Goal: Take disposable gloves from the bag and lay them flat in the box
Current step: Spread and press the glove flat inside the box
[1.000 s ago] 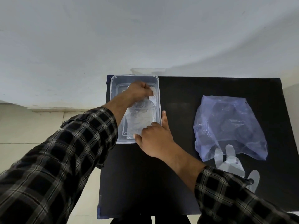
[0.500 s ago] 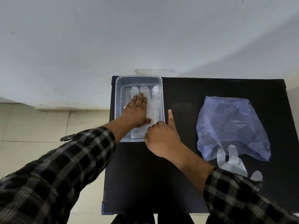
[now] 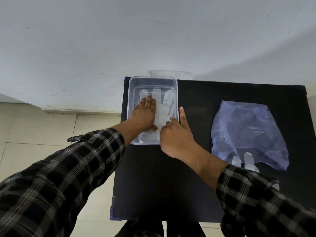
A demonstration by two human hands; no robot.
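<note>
A clear plastic box (image 3: pixel 152 79) stands at the far left corner of the black table (image 3: pixel 196 93). A translucent disposable glove (image 3: pixel 163 108) lies spread inside it, fingers pointing away. My left hand (image 3: pixel 144 115) rests flat, palm down, on the glove's left part. My right hand (image 3: pixel 176 134) sits at the box's near right corner, fingertips on the glove's cuff, index finger stretched along the box's outer right wall. A crumpled bluish plastic bag (image 3: pixel 248 134) lies to the right. Another glove (image 3: pixel 246 161) sticks out from under the bag's near edge, partly hidden by my right sleeve.
A second clear container (image 3: pixel 171 73) shows behind the box at the table's far edge. A white wall rises behind the table, and pale floor tiles (image 3: pixel 51 130) lie to the left. Black table surface stretches between the box and the bag.
My left hand let go of the lifted glove and now presses it flat in the box. The glove went from bunched and raised to spread out. My right hand stayed at the box's corner.
</note>
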